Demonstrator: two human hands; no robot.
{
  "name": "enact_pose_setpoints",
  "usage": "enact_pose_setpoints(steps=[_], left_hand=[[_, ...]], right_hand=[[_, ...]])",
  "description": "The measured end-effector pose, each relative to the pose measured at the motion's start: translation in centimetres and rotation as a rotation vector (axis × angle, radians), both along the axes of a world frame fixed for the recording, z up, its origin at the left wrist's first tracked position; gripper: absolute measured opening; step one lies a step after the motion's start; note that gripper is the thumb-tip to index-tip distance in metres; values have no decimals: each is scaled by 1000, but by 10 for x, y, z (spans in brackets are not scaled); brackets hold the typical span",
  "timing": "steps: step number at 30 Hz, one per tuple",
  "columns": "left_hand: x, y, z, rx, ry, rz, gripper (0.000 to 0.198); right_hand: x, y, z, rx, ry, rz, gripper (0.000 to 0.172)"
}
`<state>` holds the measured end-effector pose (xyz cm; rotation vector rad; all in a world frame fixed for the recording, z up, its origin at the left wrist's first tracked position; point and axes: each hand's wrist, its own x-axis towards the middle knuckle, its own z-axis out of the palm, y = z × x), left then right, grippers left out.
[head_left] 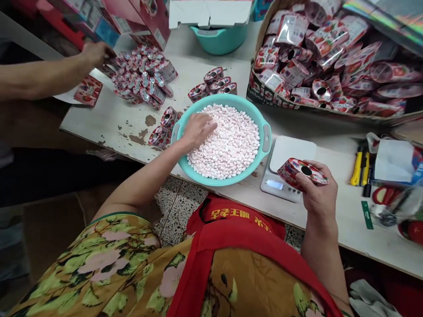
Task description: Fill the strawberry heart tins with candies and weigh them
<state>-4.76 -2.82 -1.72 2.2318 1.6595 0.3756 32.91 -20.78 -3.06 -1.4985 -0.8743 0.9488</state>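
Observation:
In the head view a turquoise basin (227,182) with grey handles holds a heap of small pale-pink and white candies (228,141). My left hand (199,130) is in the basin, its fingers curled down on the candies at the left side, fingertips partly hidden. My right hand (319,187) grips a red-and-pink strawberry-print pouch (302,171), its dark round opening facing up, above a white digital scale (287,163) with a lit display. Several similar filled-out pouches (216,81) stand just behind the basin. Two more pouches (164,127) stand at its left.
A large carton (274,97) full of strawberry-print pouches stands back right. Yellow cutters (360,167) lie at right. Another person's hand (95,55) touches a pile of pouches (142,75) at back left. A second turquoise basin (221,42) with a white box on it is behind.

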Motion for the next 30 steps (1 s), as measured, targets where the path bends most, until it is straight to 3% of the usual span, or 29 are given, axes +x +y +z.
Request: enact_pose_setpoints(steps=[5, 8, 11, 13, 15, 19, 22, 25, 27, 30], left_hand=[[52, -10, 5, -199, -27, -4, 65], [78, -9, 4, -225, 11, -7, 60], [90, -6, 1, -207, -27, 42, 46], [91, -6, 2, -218, -191, 138, 31], [88, -8, 6, -232, -478, 294, 21], [82, -18, 27, -326, -1077, 520, 23], [82, -27, 49, -399, -1340, 544, 26], [92, -32, 68, -352, -1535, 521, 29], [103, -33, 74, -306, -1621, 521, 33], [117, -34, 73, -260, -1625, 535, 44]], right_hand=[[-31, 32, 21, 88, -16, 72, 56], [-54, 51, 41, 126, -28, 190, 54], [-74, 65, 55, 150, -53, 268, 52], [-84, 71, 60, 158, -90, 311, 49], [-91, 76, 62, 154, -131, 347, 47], [-100, 84, 60, 150, -181, 390, 45], [-108, 89, 59, 176, -260, 430, 41], [-120, 92, 59, 229, -375, 482, 36], [-128, 93, 60, 235, -431, 506, 34], [-136, 95, 62, 179, -511, 511, 37]])
